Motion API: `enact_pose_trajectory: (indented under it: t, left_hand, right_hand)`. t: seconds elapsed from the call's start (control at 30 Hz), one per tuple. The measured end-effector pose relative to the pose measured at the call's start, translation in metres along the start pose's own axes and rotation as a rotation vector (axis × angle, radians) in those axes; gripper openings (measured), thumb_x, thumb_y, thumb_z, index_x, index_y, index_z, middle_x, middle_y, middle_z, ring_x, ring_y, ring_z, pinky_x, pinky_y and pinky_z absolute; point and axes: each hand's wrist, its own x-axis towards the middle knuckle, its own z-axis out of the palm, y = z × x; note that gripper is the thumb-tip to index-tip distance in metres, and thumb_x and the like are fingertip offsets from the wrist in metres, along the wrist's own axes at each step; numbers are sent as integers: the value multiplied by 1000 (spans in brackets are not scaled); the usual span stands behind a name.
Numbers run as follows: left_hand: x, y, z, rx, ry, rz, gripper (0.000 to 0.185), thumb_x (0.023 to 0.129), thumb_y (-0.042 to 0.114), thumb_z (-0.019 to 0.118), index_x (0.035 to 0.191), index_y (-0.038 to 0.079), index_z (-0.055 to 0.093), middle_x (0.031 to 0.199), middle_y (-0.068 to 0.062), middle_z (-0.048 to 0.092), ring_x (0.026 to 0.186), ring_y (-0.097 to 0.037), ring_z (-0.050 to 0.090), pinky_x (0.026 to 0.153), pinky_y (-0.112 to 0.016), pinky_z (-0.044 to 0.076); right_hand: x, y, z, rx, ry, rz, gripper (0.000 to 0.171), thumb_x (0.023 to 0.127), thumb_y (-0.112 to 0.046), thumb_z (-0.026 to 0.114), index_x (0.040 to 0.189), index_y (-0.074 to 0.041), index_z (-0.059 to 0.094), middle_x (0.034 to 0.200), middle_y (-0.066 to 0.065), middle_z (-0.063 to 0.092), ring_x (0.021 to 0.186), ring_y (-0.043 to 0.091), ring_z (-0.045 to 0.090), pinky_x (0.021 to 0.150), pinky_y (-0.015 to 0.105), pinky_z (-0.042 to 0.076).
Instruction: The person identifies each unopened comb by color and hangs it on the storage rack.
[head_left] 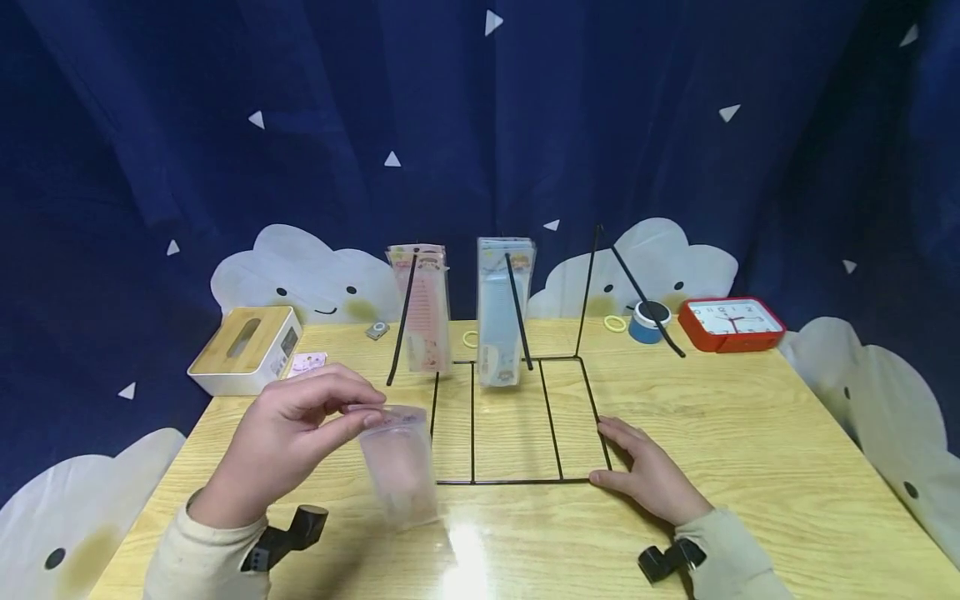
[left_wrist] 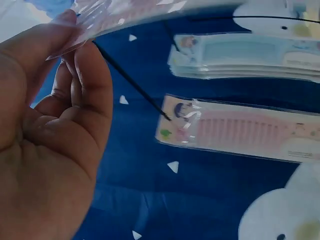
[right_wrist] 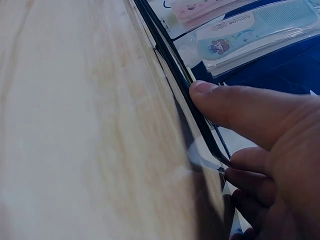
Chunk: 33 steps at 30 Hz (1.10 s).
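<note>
My left hand [head_left: 300,433] pinches the top edge of a packaged pink comb [head_left: 401,475], which hangs from thumb and fingers in front of the black wire display rack [head_left: 517,482]. In the left wrist view, its clear wrapper [left_wrist: 107,20] catches the light. Thumb and fingers of my right hand [head_left: 648,475] hold the rack's front right corner, the thumb on the wire. Packaged pink combs [head_left: 427,317] hang on the rack's left hook. A stack of packaged blue combs [head_left: 500,325] hangs on the middle hook. The right hook [head_left: 637,287] bears no package.
At the back left stand a tissue box [head_left: 262,354], a small pink card [head_left: 308,362] and a small grey gadget [head_left: 377,330]. A yellow ring [head_left: 614,323], a blue jar [head_left: 645,332] and a red clock [head_left: 731,323] are at the back right. A dark blue curtain [head_left: 465,100] hangs behind.
</note>
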Motion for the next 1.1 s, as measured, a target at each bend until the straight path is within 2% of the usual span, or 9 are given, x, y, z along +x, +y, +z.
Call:
enact_pose_trajectory:
  t: [0.07,0.23,0.43,0.5,0.6,0.67,0.8,0.97,1.1]
  left_hand:
    - [5,4,0,-1,13,10,34,77,-21,73,97,7,75,91,-2,72,77,-11,62,63,-21,51]
    - [13,6,0,26,56,-15,29,82,-17,71,98,7,75,92,1,71,64,-11,55,51,-25,43]
    - [19,3,1,41,46,-68,21,88,-12,68,100,5,73,95,3,70,70,-12,60,58,-24,49]
    - [23,-3,2,37,38,-96,17,90,-10,67,99,4,72,95,1,70,74,-12,62,62,-24,52]
    - [34,-15,1,43,46,-175,10,93,-3,66,100,3,71,94,-1,70,78,-12,65,67,-24,54]
    - [45,-25,0,60,59,-235,8,95,3,67,102,3,70,94,-2,70,80,-12,65,68,-24,53]
    - [71,-45,-2,120,94,-332,16,97,17,68,107,6,71,95,-3,70,78,-15,62,64,-25,48]
    - [101,-64,-5,165,129,-368,23,97,29,69,111,10,71,94,-5,70,79,-18,59,63,-27,46]
    - [116,-76,-6,159,163,-392,26,95,32,70,110,11,70,95,-5,69,83,-19,58,65,-27,45]
  right_hand:
    - [0,-1,-1,4,-2,2,85,82,-42,82,148,-1,47,156,19,40,144,44,31,112,62,28]
    - [0,-1,0,-9,-6,10,85,82,-42,82,148,-2,47,155,19,41,144,44,32,112,62,29]
    - [-1,-1,-1,-3,3,-3,84,82,-42,82,148,-2,47,155,19,41,144,45,31,112,63,28]
    - [-1,-1,-1,0,3,-8,84,82,-41,82,148,-2,47,155,19,41,144,44,32,112,62,28]
    - [-1,0,-1,2,1,-12,83,82,-40,82,147,-2,48,154,19,42,143,44,32,111,62,29]
    - [-1,0,-1,4,0,-11,83,82,-39,82,148,-2,47,154,19,42,143,44,33,111,62,29]
    - [-1,0,-2,4,-6,-9,83,83,-39,82,148,-2,47,154,19,42,143,44,32,111,62,29]
    - [0,-1,-2,10,-7,-2,82,83,-40,82,148,-2,47,155,19,41,144,44,32,112,62,29]
    - [0,-2,-2,5,-1,-1,83,83,-40,82,148,-2,48,154,19,41,143,44,32,112,62,29]
